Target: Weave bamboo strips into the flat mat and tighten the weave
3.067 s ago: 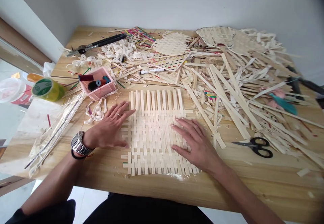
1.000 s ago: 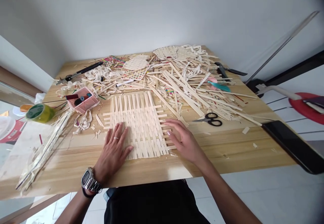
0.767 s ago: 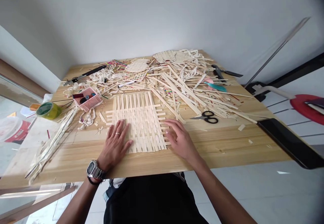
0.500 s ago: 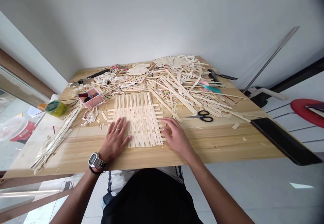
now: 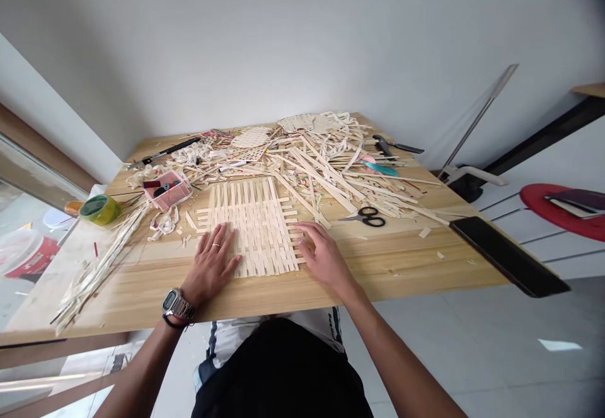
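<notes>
Far left, a roll of green tape sits on the wooden counter, with a pink plastic tray of small spools just right of it. Left hand: grip spread flat, fingers apart, resting on the lower left of the woven bamboo-strip mat, which lies near the counter's front edge. Right hand: grip open, fingers lightly curved, touching the mat's right edge, pinching nothing. Black-handled scissors lie further right.
</notes>
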The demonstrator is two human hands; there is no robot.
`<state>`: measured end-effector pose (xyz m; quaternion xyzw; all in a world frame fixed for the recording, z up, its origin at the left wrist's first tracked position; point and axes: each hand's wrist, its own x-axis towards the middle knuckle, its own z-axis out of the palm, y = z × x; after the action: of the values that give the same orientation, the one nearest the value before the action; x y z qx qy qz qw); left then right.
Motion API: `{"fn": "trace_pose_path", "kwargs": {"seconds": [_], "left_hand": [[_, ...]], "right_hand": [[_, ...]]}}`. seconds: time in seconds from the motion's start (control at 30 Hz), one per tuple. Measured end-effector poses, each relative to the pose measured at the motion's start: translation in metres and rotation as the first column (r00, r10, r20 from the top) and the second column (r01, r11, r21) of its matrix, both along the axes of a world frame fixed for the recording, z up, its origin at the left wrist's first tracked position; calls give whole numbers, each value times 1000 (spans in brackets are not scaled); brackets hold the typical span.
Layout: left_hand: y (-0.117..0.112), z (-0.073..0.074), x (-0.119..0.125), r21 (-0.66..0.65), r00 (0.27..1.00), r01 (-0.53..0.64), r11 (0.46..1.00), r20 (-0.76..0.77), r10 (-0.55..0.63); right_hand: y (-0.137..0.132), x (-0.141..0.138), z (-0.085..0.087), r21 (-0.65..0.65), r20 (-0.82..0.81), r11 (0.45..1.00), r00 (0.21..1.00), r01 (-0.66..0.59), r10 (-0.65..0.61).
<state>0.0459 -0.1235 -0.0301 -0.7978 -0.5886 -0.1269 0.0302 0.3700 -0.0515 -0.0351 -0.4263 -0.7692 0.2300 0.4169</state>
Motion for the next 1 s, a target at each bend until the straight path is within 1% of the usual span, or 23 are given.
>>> {"fn": "trace_pose_path", "kwargs": {"seconds": [0.23,0.37,0.47,0.57,0.67,0.73,0.8,0.9,1.0], "left_hand": [[-2,1,1,17,999,14,1000,49,-15],[-5,3,1,-14,999,14,1000,49,-14],[-7,8,1,-63,998,28,998,54,-25],[-5,20,-6,-124,997,53,991,68,-45],[10,39,-21,-126,994,52,991,99,-40],[27,52,-36,-111,990,42,993,139,-27],[46,61,-49,-93,982,25,995,191,-7],[69,64,-60,-74,969,-4,997,245,23],[78,62,-59,-72,956,-5,997,291,26]], "right_hand": [[-2,0,1,9,10,1000,1000,17,-17],[-2,1,4,12,16,1000,1000,22,-22],[-3,2,4,2,24,999,999,41,-41],[-4,3,4,0,29,998,998,55,-55],[-2,4,5,-9,31,998,998,54,-54],[2,6,10,-17,38,998,998,57,-56],[10,8,18,-14,40,998,997,63,-63],[26,10,31,-4,33,998,998,55,-55],[38,6,41,-12,16,999,999,44,-44]]}}
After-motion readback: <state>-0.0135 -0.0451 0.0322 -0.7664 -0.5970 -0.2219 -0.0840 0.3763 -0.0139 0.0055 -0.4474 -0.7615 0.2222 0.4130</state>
